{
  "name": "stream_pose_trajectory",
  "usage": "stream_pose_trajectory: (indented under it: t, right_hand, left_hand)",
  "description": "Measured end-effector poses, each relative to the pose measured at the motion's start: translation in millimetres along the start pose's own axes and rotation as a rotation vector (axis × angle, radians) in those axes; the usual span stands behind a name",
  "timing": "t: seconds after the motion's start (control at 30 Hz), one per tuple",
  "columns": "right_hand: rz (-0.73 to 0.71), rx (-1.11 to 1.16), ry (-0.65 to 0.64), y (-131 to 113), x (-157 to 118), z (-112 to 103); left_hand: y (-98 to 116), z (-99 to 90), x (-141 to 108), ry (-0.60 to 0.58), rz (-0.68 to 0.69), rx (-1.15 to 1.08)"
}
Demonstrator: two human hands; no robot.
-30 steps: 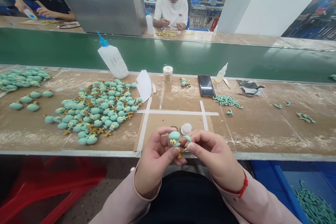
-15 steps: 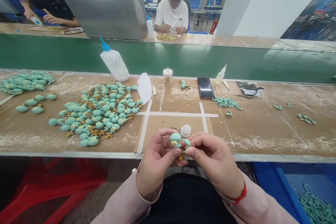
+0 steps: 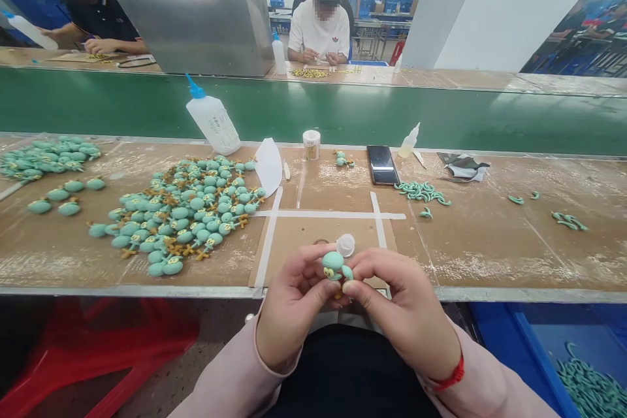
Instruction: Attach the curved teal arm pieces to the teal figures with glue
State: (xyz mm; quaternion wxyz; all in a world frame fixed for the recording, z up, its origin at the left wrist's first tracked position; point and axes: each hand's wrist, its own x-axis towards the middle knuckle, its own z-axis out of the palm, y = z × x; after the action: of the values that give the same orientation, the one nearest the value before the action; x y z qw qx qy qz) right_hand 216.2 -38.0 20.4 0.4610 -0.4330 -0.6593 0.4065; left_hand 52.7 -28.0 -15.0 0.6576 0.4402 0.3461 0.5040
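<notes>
1. Table [image 3: 465, 255], brown-covered, with white tape strips.
2. Blue bin [image 3: 537, 347], lower right, containing green curved parts.
3. Heap of figures [image 3: 181, 212], green heads and brown limbs, on the left of the table.
4. Left hand [image 3: 294, 300], thumb and fingers gripping the figure.
5. Right hand [image 3: 404, 300], red bracelet at wrist, thumb and fingers pinching the curved piece.
6. White bottle [image 3: 215, 125], blue nozzle, tilted, beyond the heap.
7. Phone [image 3: 383, 165], dark, lying beside loose curved parts.
8. Figure [image 3: 333, 261], green head, yellow eyes, held between both hands near the table's front edge.
9. Curved piece [image 3: 347, 272], green, at the right of the figure's head; contact cannot be told.
</notes>
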Motion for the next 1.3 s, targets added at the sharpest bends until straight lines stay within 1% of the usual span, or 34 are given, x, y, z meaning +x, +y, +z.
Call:
stream_pose_trajectory:
  t: [0.1, 0.17, 0.23, 0.33, 0.4, 0.47, 0.53, 0.57, 0.67, 0.73, 0.8, 0.9, 1.03, 1.3]
  right_hand:
    - [-0.119, -0.13, 0.056, 1, -1, 2]
    - [-0.238, -0.249, 0.09, 2, -1, 3]
    - [-0.345, -0.363, 0.094, 2, -1, 5]
    - [-0.431, -0.469, 0.109, 0, 0, 8]
    - [-0.444, -0.488, 0.173, -1, 1, 8]
    - [-0.431, -0.478, 0.268, -1, 1, 8]
    - [-0.396, -0.439, 0.319, 0, 1, 7]
    - [-0.379, -0.416, 0.314, 0, 2, 7]
    - [-0.344, -0.355, 0.225, 0, 3, 8]
    - [-0.342, -0.341, 0.179, 0, 4, 10]
    - [-0.353, -0.338, 0.159, -1, 3, 12]
    - [-0.382, -0.343, 0.175, -1, 1, 14]
    - [-0.427, -0.365, 0.208, -1, -1, 15]
    - [-0.515, -0.404, 0.235, -2, -2, 16]
  left_hand:
    - [3, 0.5, -3, -0.02, 0.0, 0.062]
    - [5, 0.6, -6, -0.061, -0.021, 0.054]
    - [6, 0.6, -7, -0.099, -0.041, 0.029]
    - [5, 1.5, -7, -0.072, -0.032, 0.007]
    - [4, 2.6, -6, -0.079, -0.017, -0.046]
    - [5, 4.0, -6, -0.134, -0.012, -0.128]
    - [6, 5.4, -7, -0.177, -0.003, -0.189]
    - [7, 6.0, -8, -0.189, 0.009, -0.206]
    - [7, 7.2, -10, -0.221, 0.07, -0.256]
    - [5, 7.7, -11, -0.24, 0.111, -0.274]
    - [4, 8.3, -10, -0.254, 0.145, -0.272]
    - [3, 10.2, -9, -0.276, 0.178, -0.283]
    - [5, 12.7, -9, -0.296, 0.184, -0.323]
    - [5, 11.5, -11, -0.335, 0.207, -0.361]
